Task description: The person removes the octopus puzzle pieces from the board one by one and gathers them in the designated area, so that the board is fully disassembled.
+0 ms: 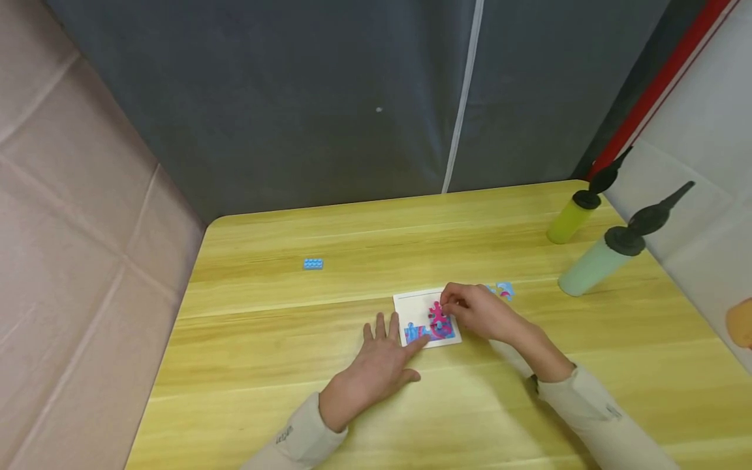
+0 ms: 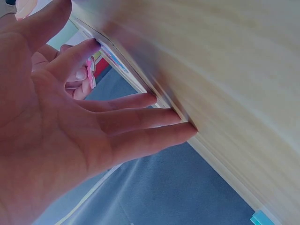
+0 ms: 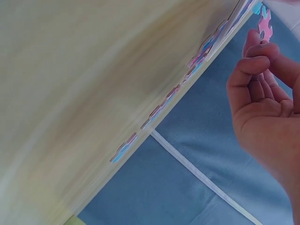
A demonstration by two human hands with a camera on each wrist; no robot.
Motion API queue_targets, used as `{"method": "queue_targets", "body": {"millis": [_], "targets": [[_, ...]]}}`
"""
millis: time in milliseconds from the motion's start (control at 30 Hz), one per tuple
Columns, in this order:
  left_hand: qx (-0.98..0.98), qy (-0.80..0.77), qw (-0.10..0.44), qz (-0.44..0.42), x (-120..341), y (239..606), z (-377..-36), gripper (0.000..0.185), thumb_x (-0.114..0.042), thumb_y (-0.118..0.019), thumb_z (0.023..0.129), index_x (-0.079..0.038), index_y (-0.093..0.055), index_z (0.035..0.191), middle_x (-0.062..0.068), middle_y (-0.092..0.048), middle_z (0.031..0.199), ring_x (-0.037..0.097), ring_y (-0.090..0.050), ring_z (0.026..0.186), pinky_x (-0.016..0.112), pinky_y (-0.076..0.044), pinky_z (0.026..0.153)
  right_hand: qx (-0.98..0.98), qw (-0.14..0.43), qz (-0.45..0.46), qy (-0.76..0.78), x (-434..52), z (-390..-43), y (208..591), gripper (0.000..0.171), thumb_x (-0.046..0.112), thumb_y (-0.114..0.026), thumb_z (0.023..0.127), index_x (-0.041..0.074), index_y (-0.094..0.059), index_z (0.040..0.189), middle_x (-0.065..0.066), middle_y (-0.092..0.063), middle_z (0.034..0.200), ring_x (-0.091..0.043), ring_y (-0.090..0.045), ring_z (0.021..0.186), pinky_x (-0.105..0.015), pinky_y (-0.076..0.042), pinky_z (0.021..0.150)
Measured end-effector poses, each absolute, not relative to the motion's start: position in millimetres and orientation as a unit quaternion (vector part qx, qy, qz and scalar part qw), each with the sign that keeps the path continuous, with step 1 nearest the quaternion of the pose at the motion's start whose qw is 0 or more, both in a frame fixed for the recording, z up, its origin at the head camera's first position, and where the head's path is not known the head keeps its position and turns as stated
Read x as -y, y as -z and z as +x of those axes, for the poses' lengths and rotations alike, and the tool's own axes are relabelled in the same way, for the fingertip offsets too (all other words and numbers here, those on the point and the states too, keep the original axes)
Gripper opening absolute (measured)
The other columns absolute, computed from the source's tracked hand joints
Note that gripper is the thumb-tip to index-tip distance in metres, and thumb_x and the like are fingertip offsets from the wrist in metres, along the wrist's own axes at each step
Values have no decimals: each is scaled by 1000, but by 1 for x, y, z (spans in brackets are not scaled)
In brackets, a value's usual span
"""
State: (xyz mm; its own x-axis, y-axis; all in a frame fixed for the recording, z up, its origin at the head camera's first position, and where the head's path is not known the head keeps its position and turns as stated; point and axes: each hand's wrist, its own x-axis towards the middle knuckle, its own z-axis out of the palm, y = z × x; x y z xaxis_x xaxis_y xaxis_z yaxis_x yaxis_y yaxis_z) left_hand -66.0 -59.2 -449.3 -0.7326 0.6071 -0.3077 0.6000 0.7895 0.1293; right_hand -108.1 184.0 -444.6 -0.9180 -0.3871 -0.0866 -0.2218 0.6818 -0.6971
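Note:
A small white puzzle tray [image 1: 411, 305] lies on the table, with joined blue and pink pieces [image 1: 417, 333] along its near side. My right hand [image 1: 484, 312] pinches a pink jigsaw piece [image 1: 437, 313] between thumb and fingertips over the tray's right part. In the right wrist view that jigsaw piece [image 3: 266, 28] stands tilted above the tray. My left hand [image 1: 378, 365] has its fingers spread, touching the tray's near left edge and the tabletop. The left wrist view shows those fingers [image 2: 140, 117] straight and holding nothing.
Loose jigsaw pieces [image 1: 505, 290] lie behind my right hand, partly hidden by it; a row of them [image 3: 159, 108] shows in the right wrist view. A blue toy brick [image 1: 313, 264] sits at the back left. Yellow-green [image 1: 567, 220] and pale green [image 1: 590, 266] hand pumps stand at the right.

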Motion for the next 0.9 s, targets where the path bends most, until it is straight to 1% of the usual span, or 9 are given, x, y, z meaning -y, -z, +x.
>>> {"method": "queue_targets", "body": {"millis": [233, 367, 700, 900], "targets": [[-931, -14, 171, 324, 59, 449, -66, 68, -55, -65, 96, -43, -39, 158, 33, -31, 163, 58, -31, 149, 66, -38, 115, -905, 124, -156, 376, -190, -107, 446, 4, 13, -63, 103, 12, -66, 101, -2, -71, 85, -12, -55, 61, -25, -47, 58], [-930, -12, 170, 325, 59, 449, -66, 68, -55, -64, 96, -44, -39, 158, 32, -31, 163, 57, -31, 149, 66, -39, 115, -906, 116, -156, 376, -194, -107, 447, 4, 12, -63, 103, 13, -66, 101, -1, -71, 85, -11, -55, 62, -24, -45, 59], [-930, -9, 169, 325, 58, 449, -66, 68, -55, -65, 96, -43, -38, 158, 32, -31, 163, 57, -31, 149, 66, -40, 114, -908, 103, -157, 374, -200, -106, 448, 6, 8, -62, 102, 11, -66, 101, -1, -72, 87, -9, -55, 67, -23, -47, 63], [-931, -12, 169, 322, 58, 449, -66, 68, -55, -65, 96, -44, -39, 158, 32, -31, 163, 57, -31, 149, 66, -39, 115, -905, 104, -156, 382, -204, -104, 448, 7, 6, -61, 102, 10, -67, 102, -3, -73, 88, -9, -55, 67, -23, -46, 61]]}}
